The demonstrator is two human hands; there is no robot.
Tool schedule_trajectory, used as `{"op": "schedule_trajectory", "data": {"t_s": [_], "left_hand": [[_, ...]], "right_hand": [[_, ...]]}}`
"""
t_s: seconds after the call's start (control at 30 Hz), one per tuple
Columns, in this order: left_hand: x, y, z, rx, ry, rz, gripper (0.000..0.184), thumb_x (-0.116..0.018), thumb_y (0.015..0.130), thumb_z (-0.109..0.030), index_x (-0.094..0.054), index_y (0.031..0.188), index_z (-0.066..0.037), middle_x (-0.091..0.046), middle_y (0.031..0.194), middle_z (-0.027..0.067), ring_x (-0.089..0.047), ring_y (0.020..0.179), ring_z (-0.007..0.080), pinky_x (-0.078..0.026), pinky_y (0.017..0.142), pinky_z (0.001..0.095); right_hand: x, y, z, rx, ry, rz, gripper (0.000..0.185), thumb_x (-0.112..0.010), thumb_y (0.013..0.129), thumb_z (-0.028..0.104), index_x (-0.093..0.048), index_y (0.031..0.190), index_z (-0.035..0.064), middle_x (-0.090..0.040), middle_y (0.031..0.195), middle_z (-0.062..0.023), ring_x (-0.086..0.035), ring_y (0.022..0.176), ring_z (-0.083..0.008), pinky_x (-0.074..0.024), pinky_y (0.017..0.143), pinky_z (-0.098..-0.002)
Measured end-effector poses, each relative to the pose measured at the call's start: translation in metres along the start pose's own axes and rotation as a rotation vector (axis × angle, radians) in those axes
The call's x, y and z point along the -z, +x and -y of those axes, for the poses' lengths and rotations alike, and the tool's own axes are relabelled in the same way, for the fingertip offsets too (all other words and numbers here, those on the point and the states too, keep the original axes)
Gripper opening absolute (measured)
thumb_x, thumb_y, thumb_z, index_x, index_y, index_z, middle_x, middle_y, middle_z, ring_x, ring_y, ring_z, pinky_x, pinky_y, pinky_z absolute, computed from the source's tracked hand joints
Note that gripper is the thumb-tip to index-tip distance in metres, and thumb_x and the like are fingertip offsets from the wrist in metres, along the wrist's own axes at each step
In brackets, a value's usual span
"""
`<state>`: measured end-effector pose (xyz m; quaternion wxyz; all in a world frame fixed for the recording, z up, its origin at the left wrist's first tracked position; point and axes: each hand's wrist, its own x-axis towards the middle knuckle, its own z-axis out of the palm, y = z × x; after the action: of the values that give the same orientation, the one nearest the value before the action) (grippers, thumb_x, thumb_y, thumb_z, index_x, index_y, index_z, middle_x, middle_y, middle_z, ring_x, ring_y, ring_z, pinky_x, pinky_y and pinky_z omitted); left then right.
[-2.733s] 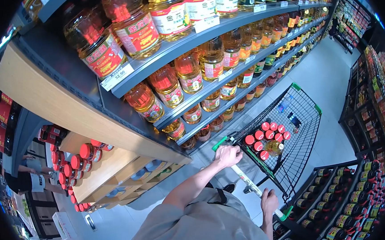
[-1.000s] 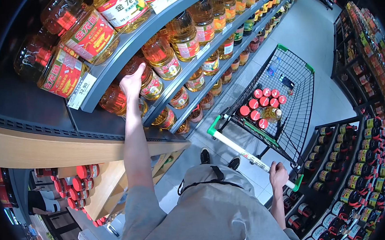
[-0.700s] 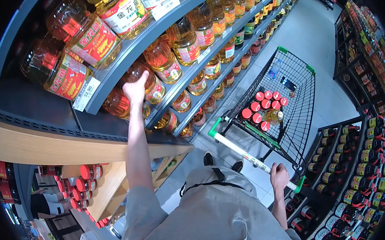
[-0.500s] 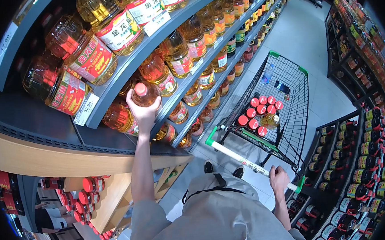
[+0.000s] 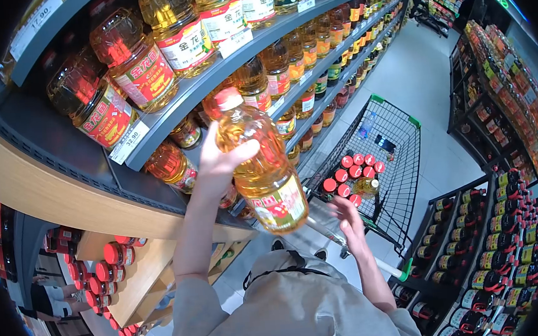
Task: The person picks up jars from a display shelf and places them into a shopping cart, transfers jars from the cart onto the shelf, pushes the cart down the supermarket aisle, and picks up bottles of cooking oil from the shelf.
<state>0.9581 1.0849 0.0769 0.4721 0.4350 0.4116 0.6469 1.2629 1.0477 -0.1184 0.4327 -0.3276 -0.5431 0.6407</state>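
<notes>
My left hand point(image 5: 223, 154) grips the upper part of a large clear oil bottle point(image 5: 269, 168) with a red cap and a red and green label. The bottle is off the shelf, tilted, in front of my body. My right hand point(image 5: 349, 223) is raised off the white cart handle point(image 5: 385, 268), fingers apart, to the right of the bottle's base. The cart point(image 5: 402, 202) holds several red-lidded jars point(image 5: 342, 175), a smaller oil bottle point(image 5: 366, 187) and a dark phone-like object point(image 5: 384, 142). The held bottle hides part of the handle.
Shelves point(image 5: 194, 79) of oil bottles run along the left. Red-lidded jars point(image 5: 106, 270) stand on a wooden display point(image 5: 143, 283) at lower left. Dark bottles fill a rack point(image 5: 466, 229) at lower right. A person's legs point(image 5: 57, 300) show at far left.
The large bottle has come out from the shelf toward my body in my left hand. My right hand has let go of the cart handle and opened toward the bottle.
</notes>
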Motion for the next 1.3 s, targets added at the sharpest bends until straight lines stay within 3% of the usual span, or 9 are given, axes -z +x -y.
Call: {"op": "schedule_trajectory", "data": {"t_s": [0.03,0.1,0.23,0.5,0.83,0.93,0.97,1.07,1.3], "left_hand": [[-0.011,0.000,0.005,0.057,-0.052,0.029,0.052,-0.072,0.084,0.001,-0.047,0.130,0.000,-0.064,0.118,0.0107,-0.064,0.107,0.0171,-0.051,0.096,0.0344],[-0.024,0.000,0.022,0.148,-0.165,0.118,0.049,-0.070,0.087,0.002,-0.047,0.130,0.000,-0.063,0.120,0.0115,-0.063,0.109,0.0180,-0.051,0.097,0.0359],[-0.038,0.005,0.046,0.261,-0.150,0.217,0.042,-0.068,0.093,-0.003,-0.047,0.129,-0.001,-0.063,0.120,0.0102,-0.063,0.111,0.0174,-0.052,0.098,0.0373],[-0.032,0.003,0.074,0.519,-0.199,0.201,0.054,-0.058,0.101,-0.013,-0.032,0.147,-0.001,-0.056,0.133,0.0132,-0.060,0.118,0.0195,-0.052,0.098,0.0384],[-0.048,0.004,0.065,0.400,-0.143,0.334,0.058,-0.058,0.098,-0.006,-0.029,0.149,-0.001,-0.052,0.138,0.0133,-0.053,0.128,0.0212,-0.045,0.107,0.0397],[-0.043,-0.005,0.083,0.242,-0.014,0.357,0.072,-0.068,0.090,0.003,-0.026,0.148,-0.005,-0.051,0.135,0.0095,-0.055,0.123,0.0186,-0.048,0.104,0.0394],[-0.041,-0.008,0.086,0.241,-0.042,0.374,0.081,-0.070,0.085,0.009,-0.021,0.148,-0.007,-0.050,0.134,0.0092,-0.053,0.125,0.0201,-0.046,0.105,0.0408],[-0.040,-0.027,0.089,0.142,-0.085,0.298,0.088,-0.082,0.078,-0.018,-0.029,0.146,-0.001,-0.052,0.133,0.0132,-0.056,0.121,0.0237,-0.046,0.104,0.0404],[-0.042,-0.060,0.065,0.203,-0.090,0.487,0.117,-0.097,0.055,-0.029,-0.028,0.145,0.002,-0.053,0.131,0.0139,-0.057,0.120,0.0254,-0.048,0.104,0.0411]], "right_hand": [[-0.011,0.021,-0.004,-0.033,0.271,0.144,0.104,-0.061,0.082,0.075,-0.029,0.153,0.0055,-0.039,0.151,-0.0148,-0.040,0.140,-0.0278,-0.0313,0.115,-0.0449],[-0.030,0.041,0.008,-0.130,0.530,0.353,0.121,-0.062,0.074,0.081,-0.019,0.156,0.0042,-0.029,0.159,-0.0138,-0.029,0.146,-0.0265,-0.0199,0.120,-0.0464],[-0.043,0.033,-0.018,-0.286,0.617,0.275,0.111,-0.083,0.074,0.048,-0.021,0.156,0.0060,-0.042,0.151,-0.0106,-0.045,0.137,-0.0223,-0.0374,0.114,-0.0401],[-0.048,-0.001,-0.023,-0.399,0.900,0.284,0.101,-0.066,0.081,0.070,-0.032,0.152,0.0057,-0.046,0.149,-0.0173,-0.051,0.134,-0.0306,-0.0419,0.112,-0.0482],[-0.042,-0.001,-0.026,-0.401,0.930,0.219,0.094,-0.075,0.082,0.053,-0.033,0.150,0.0035,-0.049,0.146,-0.0139,-0.051,0.133,-0.0259,-0.0435,0.111,-0.0438],[-0.052,-0.001,-0.010,-0.220,0.658,0.095,0.090,-0.076,0.083,0.045,-0.033,0.150,0.0020,-0.050,0.144,-0.0117,-0.052,0.131,-0.0227,-0.0419,0.112,-0.0406],[-0.057,-0.003,-0.015,-0.141,0.540,0.002,0.087,-0.078,0.083,0.031,-0.032,0.150,0.0008,-0.050,0.143,-0.0099,-0.050,0.130,-0.0197,-0.0392,0.112,-0.0374],[-0.069,-0.013,0.000,-0.026,0.231,-0.106,0.091,-0.082,0.080,0.017,-0.028,0.152,0.0001,-0.046,0.145,-0.0096,-0.043,0.136,-0.0195,-0.0331,0.115,-0.0360],[-0.057,-0.039,0.043,0.032,-0.169,-0.029,0.108,-0.088,0.072,0.035,-0.025,0.155,0.0058,-0.035,0.152,-0.0169,-0.035,0.143,-0.0329,-0.0270,0.119,-0.0452]]}}
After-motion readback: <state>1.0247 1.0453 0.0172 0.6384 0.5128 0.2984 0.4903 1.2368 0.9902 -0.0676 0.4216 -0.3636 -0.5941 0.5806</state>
